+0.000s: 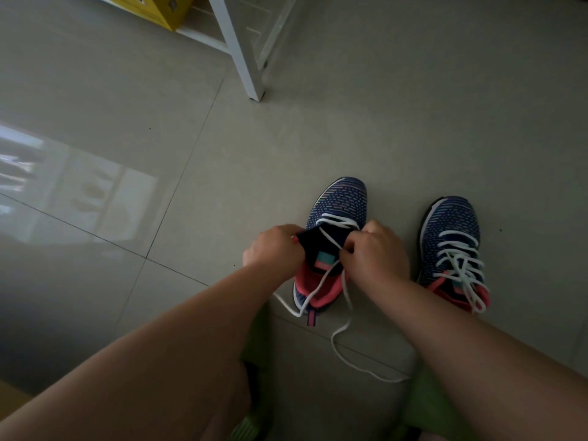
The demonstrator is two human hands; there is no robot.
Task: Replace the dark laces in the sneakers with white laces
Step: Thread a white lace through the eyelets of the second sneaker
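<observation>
**Lacing the second sneaker, one already finished**

Threading white lace (321, 283) through the left-hand sneaker (331, 246) is about a third done: only the eyelets nearest the toe carry it, and both loose ends trail on the tiled floor (413, 138) behind the heel. The left hand (275, 248) grips this sneaker's side; the right hand (375, 253) pinches the lace beside the tongue. Just right of it, the other sneaker (451, 249) looks fully laced (no dark laces visible).
</observation>
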